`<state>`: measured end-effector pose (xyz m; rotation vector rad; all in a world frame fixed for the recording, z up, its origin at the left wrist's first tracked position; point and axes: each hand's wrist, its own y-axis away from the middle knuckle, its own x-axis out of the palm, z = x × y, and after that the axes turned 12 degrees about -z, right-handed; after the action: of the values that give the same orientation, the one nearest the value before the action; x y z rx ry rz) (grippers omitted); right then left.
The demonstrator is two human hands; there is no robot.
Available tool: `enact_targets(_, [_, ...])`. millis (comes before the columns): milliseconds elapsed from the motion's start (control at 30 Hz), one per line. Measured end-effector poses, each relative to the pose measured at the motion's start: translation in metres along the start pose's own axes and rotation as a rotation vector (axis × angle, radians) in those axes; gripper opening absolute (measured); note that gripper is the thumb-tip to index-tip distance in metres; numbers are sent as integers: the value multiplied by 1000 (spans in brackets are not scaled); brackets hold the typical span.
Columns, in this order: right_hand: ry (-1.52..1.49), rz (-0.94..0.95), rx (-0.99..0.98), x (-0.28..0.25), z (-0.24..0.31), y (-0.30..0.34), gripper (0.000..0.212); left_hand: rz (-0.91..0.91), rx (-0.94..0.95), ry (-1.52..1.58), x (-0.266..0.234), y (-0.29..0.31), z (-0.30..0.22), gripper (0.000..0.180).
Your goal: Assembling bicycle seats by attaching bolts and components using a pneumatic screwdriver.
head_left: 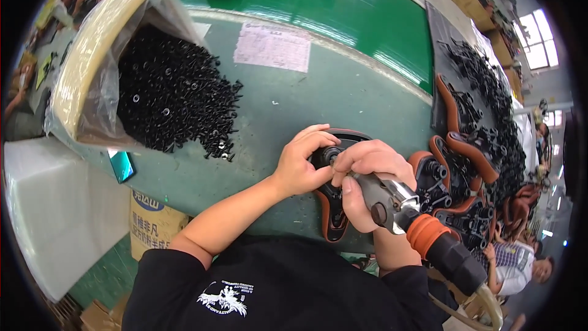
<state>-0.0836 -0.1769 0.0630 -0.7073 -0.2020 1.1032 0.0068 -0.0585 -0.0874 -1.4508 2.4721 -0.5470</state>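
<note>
A bicycle saddle (335, 211) with a black underside and brown edge lies upside down on the green worktable in front of me. My left hand (303, 162) grips its wide end, fingers curled over the black fitting there. My right hand (373, 175) is wrapped around a silver air screwdriver (397, 199) with an orange collar and black end. Its tip points at the saddle's middle beside my left fingertips; my fingers hide the tip and any screw there.
A plastic-lined tub (92, 67) on its side spills black screws (177, 92) at left. A phone (122, 165) lies by it. More saddles (432, 175) and a heap of black parts (490, 104) crowd the right. A paper sheet (272, 46) lies before the green belt (306, 0). The screwdriver's hose (490, 306) trails lower right. Another person (511, 263) is at right.
</note>
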Motion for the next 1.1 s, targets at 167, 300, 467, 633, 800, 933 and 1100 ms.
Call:
enact_targets(167, [-25,11,71,2,-10,5,19,-15,-21,20,0,1,-6,38])
enact_targets(300, [-13,20,45,8,-11,3,24,-56,-1,-10,-2,6,-3,42])
enact_targets(467, [-166,28,103,-14,39,10,24,195,23,-133,-35,18,-37,48])
enact_targets(633, [-368,-70,-8,-49,55,26,32,-44,213,-822,-115,-16,-43,29])
enact_targets(800, [-349,-232,50,-50,60,42,33,126,155,-1160,-157,-42,-5,20])
enact_targets(933, [-300,-99,-21,-71,66,43,35,105,197,-1179,-138,-44,-20,9])
enact_targets(1100, [-539,-313,-87,-77,81,58,35,137,-802,546,-56,-4,-95,20])
